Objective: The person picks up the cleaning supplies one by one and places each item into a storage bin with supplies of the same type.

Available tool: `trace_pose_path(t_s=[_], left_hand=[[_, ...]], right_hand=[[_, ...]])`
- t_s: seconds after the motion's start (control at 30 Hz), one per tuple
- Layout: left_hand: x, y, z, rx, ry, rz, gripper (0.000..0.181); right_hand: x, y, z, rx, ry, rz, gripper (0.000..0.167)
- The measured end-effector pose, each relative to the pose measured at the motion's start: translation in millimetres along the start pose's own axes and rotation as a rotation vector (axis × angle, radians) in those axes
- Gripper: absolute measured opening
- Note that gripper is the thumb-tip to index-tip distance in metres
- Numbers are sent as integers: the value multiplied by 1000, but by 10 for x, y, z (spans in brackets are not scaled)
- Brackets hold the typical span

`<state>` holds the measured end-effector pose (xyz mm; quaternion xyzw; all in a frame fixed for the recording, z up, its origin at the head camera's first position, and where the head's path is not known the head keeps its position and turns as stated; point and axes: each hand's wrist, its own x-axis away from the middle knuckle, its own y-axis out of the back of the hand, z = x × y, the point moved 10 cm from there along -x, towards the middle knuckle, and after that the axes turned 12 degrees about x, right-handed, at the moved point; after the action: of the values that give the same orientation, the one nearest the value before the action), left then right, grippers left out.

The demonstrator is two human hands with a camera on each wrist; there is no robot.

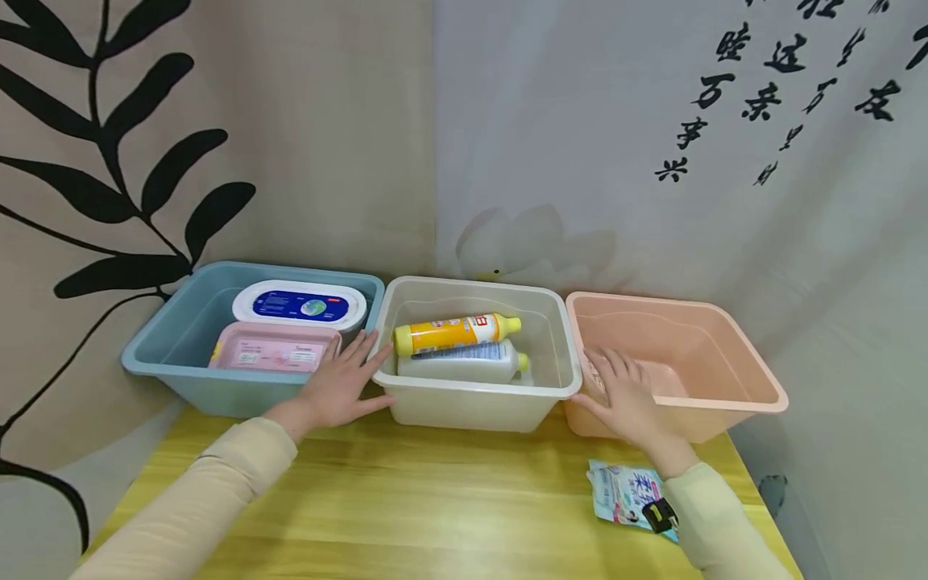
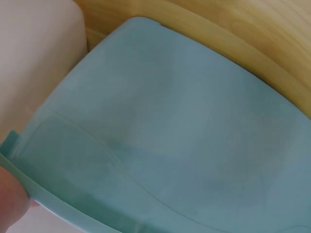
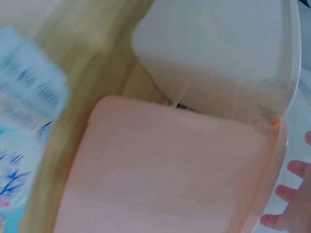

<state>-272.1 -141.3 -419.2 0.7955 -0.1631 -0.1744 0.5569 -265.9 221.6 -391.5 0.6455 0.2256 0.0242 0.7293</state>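
My left hand [image 1: 341,387] lies with fingers spread at the front corner where the blue bin [image 1: 167,370] meets the white bin [image 1: 471,409]. In the left wrist view, a fingertip [image 2: 12,199] shows by the blue rim. My right hand [image 1: 627,399] reaches over the front left rim of the pink bin [image 1: 714,354], beside the white bin; its fingers [image 3: 286,193] show past the rim in the right wrist view. A yellow-orange bottle [image 1: 457,333] and a white bottle [image 1: 464,364] lie in the white bin. Neither hand grips any of the contents.
The blue bin holds a white-lidded tub [image 1: 300,304] and a pink pack [image 1: 274,348]. A light blue packet [image 1: 627,493] lies on the wooden table [image 1: 435,499], partly under the right forearm. Behind the row of bins hangs a printed curtain [image 1: 348,161].
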Motion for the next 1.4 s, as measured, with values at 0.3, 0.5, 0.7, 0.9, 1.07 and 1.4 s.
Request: trace_pose_path(t_s=[0.3,0.5,0.7,0.9,1.07,1.4], left_hand=[[12,28,-21,-16,-19,-11,85],[2,10,-29,-7,-11,10,84],[-4,-32,17,-3,7,32,84],[-15,-25,1,-12,-3,31,85],[-6,-15,-20,-16,-8,22,85],[-7,-16,-20,0,-4,16,83]], right_hand=[[452,20,-93,66,86,-35,80],[718,90,-85,46,157,-132,81],[936,1,-65,87,235,-148,83],[1126,-235,-124,77,241,-35,87],[1251,-458,-219,86,233,35,86],[1423,-816,-288,98,255,128,81]])
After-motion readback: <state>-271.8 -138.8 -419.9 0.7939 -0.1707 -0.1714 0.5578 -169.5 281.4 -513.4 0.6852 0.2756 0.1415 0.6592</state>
